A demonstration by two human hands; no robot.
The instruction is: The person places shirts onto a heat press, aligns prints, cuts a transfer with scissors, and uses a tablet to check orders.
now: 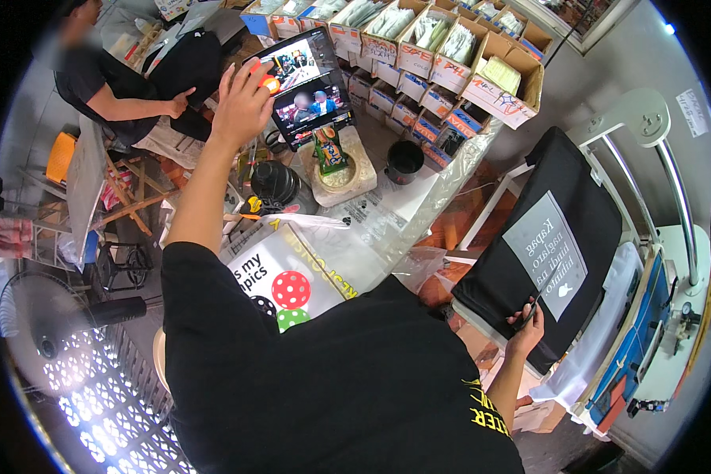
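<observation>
My left hand (241,107) is raised at the upper left edge of a tablet (308,93), its fingers apart and over the lit screen. Pictures of people show on that screen. A green snack packet (329,152) leans below the tablet on a pale block with a round hollow (355,175). At the right, my right hand (527,330) is closed round the dark handles of scissors (523,316), the blades pointing up and away. Under them lies black cloth (482,272) on a heat press, with a grey sheet (539,245) bearing mirrored white lettering on top.
Open cardboard boxes (498,91) of packed items line the back. A black cup (404,160), a dark round container (275,182) and printed plastic (292,272) are on the table. The press's metal arm (683,205) rises at right. Another person (114,95) sits far left, near a fan (51,316).
</observation>
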